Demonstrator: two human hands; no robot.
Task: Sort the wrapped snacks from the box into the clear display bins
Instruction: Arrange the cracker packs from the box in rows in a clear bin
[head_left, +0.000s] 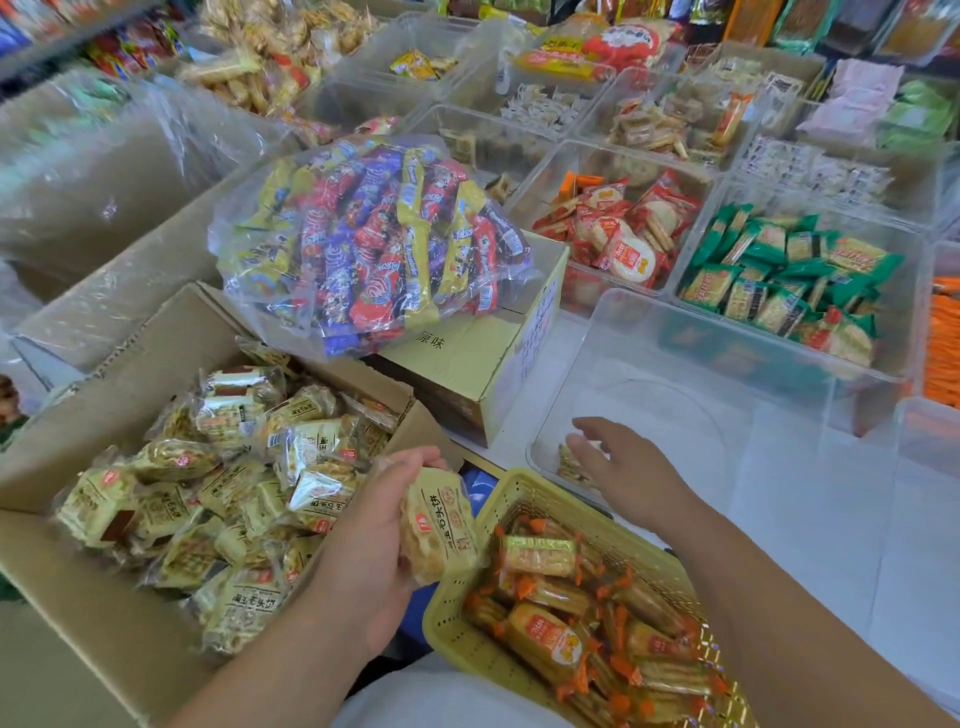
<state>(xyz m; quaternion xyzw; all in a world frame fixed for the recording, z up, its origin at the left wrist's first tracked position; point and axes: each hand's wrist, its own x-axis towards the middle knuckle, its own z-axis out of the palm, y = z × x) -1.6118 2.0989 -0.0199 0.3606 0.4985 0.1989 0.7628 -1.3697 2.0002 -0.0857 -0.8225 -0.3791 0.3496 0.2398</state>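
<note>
An open cardboard box (171, 358) at the lower left holds several pale yellow wrapped snacks (228, 493). My left hand (374, 535) grips one such wrapped snack (441, 525) just past the box's right edge. My right hand (623, 467) hovers with fingers spread over the near corner of a large clear bin (727, 364). One wrapped snack (569, 465) lies in that corner below my fingertips; the bin's floor is otherwise bare.
A yellow basket (519, 488) of orange-wrapped snacks sits between my arms. A clear bag of colourful bars (374, 239) rests on a closed carton (483, 353). Behind stand bins of red snacks (618, 228) and green snacks (779, 280), with more bins and shelves beyond.
</note>
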